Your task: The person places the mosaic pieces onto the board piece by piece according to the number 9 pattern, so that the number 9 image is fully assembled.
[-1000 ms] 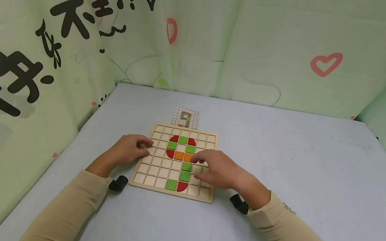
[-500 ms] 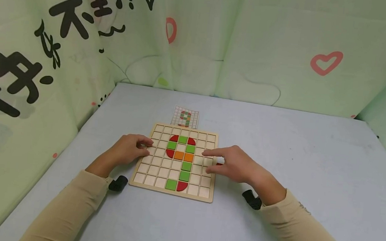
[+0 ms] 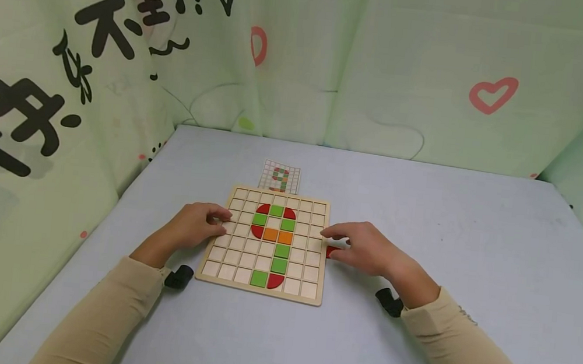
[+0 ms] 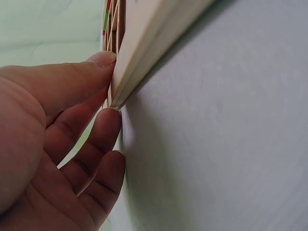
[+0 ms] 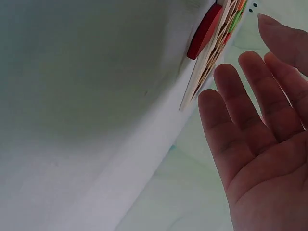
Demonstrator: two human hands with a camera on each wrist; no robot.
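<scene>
A square wooden grid board [image 3: 231, 258] lies flat on the table, with green and orange square tiles and red rounded tiles set into some of its cells. At its left rim is my left hand [image 3: 193, 224]; in the left wrist view the thumb [image 4: 77, 79] touches the rim and the fingertips sit along the side. My right hand [image 3: 366, 249] hovers at the right rim, fingers loosely extended and thumb apart. Below it a red tile [image 3: 332, 251] shows beside the rim, partly hidden by the hand. From the right wrist, this red tile appears against the board's side, apart from the fingers.
Behind the board lies a small printed card [image 3: 294, 176] with a gridded colour pattern, its lower part covered by the board. The pale table [image 3: 450, 232] extends to the right. Light green curtains [image 3: 413, 70] with black lettering and hearts enclose the back and sides.
My right hand has drawn back rightward from over the board's middle to its right rim, uncovering an orange tile and several cells. The red tile beside the board has come into view. The left hand stays put.
</scene>
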